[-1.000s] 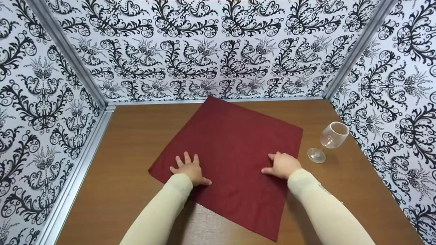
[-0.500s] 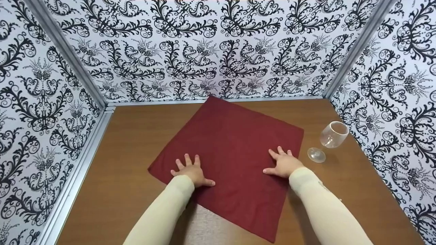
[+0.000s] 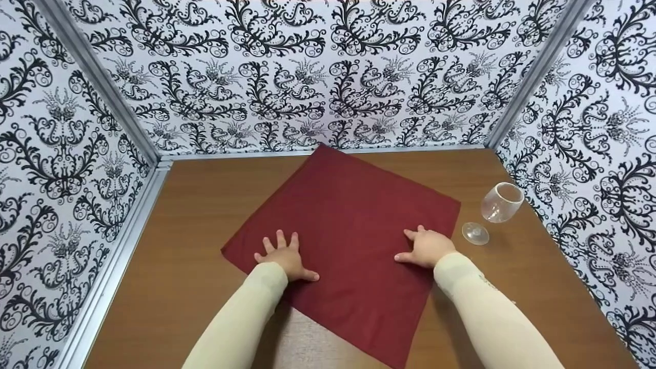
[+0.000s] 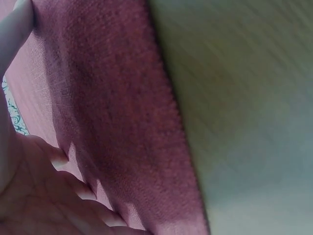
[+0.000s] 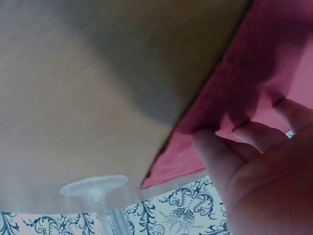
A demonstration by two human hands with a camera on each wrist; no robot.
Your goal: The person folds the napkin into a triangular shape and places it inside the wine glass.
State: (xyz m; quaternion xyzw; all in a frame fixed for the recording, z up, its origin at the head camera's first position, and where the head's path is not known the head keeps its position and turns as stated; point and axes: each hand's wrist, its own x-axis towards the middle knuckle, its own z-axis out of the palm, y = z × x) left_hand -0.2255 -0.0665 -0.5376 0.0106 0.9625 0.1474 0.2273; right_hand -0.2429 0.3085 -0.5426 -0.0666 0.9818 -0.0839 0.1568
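Both arms reach forward from the bottom of the head view in cream sleeves, forearms angled inward toward a dark red cloth (image 3: 348, 241) that lies flat on the brown desk (image 3: 195, 205), turned so one corner points at the back wall. The left hand (image 3: 284, 256) lies palm down on the cloth near its left corner, fingers (image 3: 280, 239) straight and spread, thumb stretched out to the side; it presses the fabric and grips nothing. In the left wrist view the palm and fingertips lie against the cloth close to its hemmed edge (image 4: 171, 112), with bare desk beyond.

The right hand (image 3: 428, 247) rests palm down near the cloth's right corner, fingers fairly straight and close together, thumb out toward the middle. The right wrist view shows those fingers (image 5: 222, 156) pressing on the cloth by its corner, nothing pinched.

A clear wine glass (image 3: 494, 210) lies on its side on the desk just beyond the right corner, apart from the hand.
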